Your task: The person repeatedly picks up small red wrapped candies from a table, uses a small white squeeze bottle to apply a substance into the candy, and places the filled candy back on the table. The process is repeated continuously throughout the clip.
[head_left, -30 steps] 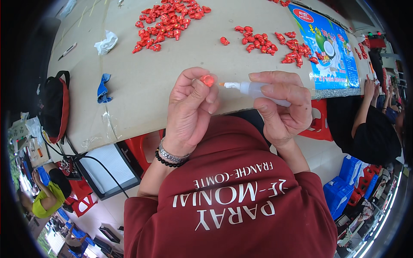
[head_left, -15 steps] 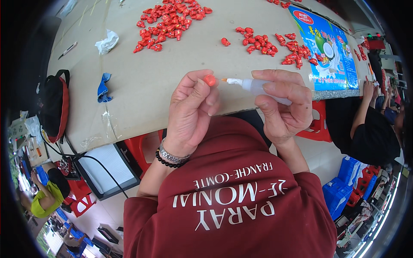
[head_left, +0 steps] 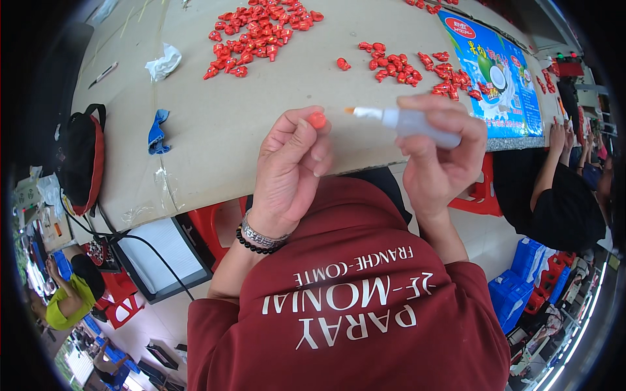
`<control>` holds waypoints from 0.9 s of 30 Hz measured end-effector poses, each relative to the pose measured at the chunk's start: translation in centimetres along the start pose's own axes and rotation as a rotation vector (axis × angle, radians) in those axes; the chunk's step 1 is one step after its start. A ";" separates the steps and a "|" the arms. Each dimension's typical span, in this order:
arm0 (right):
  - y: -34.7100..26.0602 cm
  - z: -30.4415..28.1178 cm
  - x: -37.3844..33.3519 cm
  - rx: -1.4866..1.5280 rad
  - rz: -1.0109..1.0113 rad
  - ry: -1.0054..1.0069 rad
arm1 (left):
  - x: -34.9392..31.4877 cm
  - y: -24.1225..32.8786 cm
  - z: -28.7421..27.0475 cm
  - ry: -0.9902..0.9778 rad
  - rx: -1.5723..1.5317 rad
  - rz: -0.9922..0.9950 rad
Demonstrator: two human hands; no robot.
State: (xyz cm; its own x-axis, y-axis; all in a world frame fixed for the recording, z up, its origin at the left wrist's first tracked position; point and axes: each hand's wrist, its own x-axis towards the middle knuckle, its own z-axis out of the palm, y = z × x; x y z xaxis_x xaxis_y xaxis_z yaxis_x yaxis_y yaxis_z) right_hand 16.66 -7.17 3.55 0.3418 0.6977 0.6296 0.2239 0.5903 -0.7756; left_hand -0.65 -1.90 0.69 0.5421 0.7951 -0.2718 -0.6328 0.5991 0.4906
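as we watch the frame centre:
left hand (head_left: 287,173): pinching red piece (head_left: 317,120)
right hand (head_left: 440,159): wrapped around glue bottle (head_left: 407,120)
change: nozzle has drawn back rightward, gap wider

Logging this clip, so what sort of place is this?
Probably a small workshop for hand assembly: heaps of small red parts on a cardboard-covered table, a glue bottle in the right hand, other workers nearby.

Two hands seen, one small red piece (head_left: 317,120) held, one squeeze bottle (head_left: 411,122) held, two heaps of red pieces far on the table: left heap (head_left: 261,29), right heap (head_left: 417,65).
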 end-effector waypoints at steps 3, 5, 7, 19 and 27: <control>0.4 -0.3 0.6 0.194 0.195 0.079 | 0.1 0.0 -0.2 -0.017 -0.023 -0.023; 0.5 -0.9 0.8 0.275 0.274 0.071 | 0.1 0.0 -0.3 -0.019 -0.028 -0.029; 0.1 -0.7 1.0 0.278 0.302 0.080 | 0.1 0.0 -0.2 -0.016 -0.033 -0.031; 2.9 -1.0 4.7 0.308 0.647 0.056 | 0.2 0.3 -0.4 -0.029 -0.088 -0.047; 6.0 1.3 7.0 -1.061 0.194 -0.391 | 0.0 0.9 -1.5 -0.079 -0.105 -0.011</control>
State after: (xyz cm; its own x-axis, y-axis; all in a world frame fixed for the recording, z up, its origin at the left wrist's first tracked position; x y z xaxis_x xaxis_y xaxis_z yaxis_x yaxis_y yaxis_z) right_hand 19.20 1.79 3.42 0.1888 0.9276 0.3225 0.9188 -0.0510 -0.3913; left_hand -2.08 -1.22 -0.08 0.5885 0.7810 -0.2089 -0.6788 0.6177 0.3971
